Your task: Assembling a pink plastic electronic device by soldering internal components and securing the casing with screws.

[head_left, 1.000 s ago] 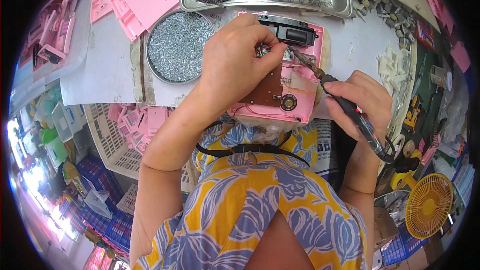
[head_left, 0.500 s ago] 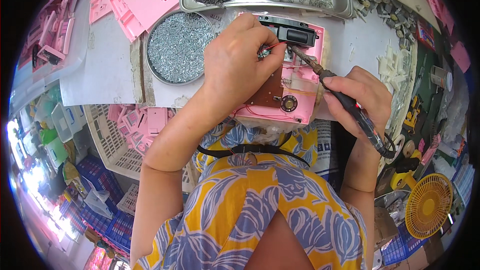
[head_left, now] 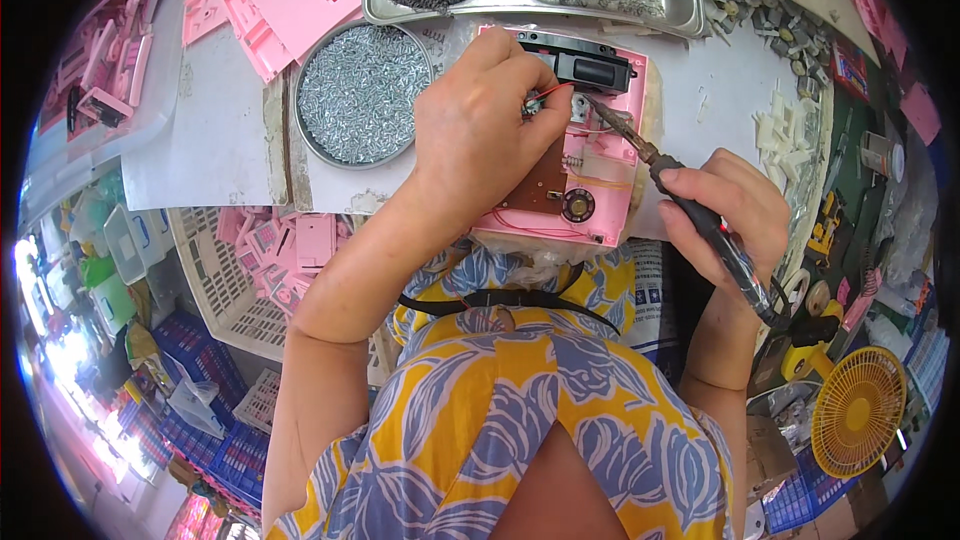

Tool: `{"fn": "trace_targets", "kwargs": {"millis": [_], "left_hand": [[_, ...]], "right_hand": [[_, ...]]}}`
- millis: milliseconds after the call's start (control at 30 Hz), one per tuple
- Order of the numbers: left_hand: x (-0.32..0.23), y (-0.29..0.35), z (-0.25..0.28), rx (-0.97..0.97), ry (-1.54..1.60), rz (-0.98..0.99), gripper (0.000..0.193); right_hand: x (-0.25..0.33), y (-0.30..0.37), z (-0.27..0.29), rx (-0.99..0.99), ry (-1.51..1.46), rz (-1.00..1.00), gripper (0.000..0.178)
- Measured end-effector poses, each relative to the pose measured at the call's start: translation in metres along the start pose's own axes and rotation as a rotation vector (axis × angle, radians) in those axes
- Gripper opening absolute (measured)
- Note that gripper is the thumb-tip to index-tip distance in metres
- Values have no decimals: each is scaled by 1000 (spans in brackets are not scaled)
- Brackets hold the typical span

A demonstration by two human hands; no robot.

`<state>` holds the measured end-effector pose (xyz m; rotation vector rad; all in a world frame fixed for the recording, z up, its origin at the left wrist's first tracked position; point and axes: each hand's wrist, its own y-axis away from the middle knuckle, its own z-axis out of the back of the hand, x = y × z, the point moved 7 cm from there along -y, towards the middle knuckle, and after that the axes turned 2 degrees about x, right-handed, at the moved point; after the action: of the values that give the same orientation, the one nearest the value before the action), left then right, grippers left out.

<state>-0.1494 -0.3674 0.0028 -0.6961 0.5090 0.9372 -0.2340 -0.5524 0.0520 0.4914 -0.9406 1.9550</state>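
A pink plastic casing [head_left: 607, 222] lies before me, with a brown board [head_left: 538, 183], a small round speaker-like part [head_left: 578, 205] and red wires inside. Across its far end sits a black plastic part [head_left: 596, 71]. My left hand [head_left: 485, 115] is over the casing's left side, thumb and forefinger pinching a thin red wire [head_left: 547, 93] beside the black part. In my right hand [head_left: 735, 215] is a soldering iron [head_left: 703, 217], gripped like a pen. Its tip points into the casing near a small whitish part [head_left: 580, 108]; whether it touches anything I cannot tell.
Left of the casing stands a round tray of screws [head_left: 322, 145]. A metal tray [head_left: 507, 10] with springs is at the far side. Pink panels [head_left: 290, 0] lie far left, small white parts [head_left: 785, 130] at the right. A pale plastic basket [head_left: 215, 290] of pink pieces sits lower left.
My right hand has drawn the soldering iron slightly right and toward me, its tip moving a little away from the red wire. My left hand keeps its pinch, shifted slightly right.
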Motion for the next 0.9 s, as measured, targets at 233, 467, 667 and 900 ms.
{"fn": "trace_targets", "kwargs": {"millis": [233,467,667,900], "left_hand": [[0,1,0,-7,0,-11,12],[3,1,-1,-6,16,11,12],[3,1,-1,-4,-4,7,13],[-2,0,3,3,46,-12,11]], "right_hand": [[-1,11,8,-11,-5,-27,39],[-1,10,12,-33,-29,-31,37],[-3,12,15,-38,-20,-54,35],[-3,12,17,-43,-21,-42,35]]}}
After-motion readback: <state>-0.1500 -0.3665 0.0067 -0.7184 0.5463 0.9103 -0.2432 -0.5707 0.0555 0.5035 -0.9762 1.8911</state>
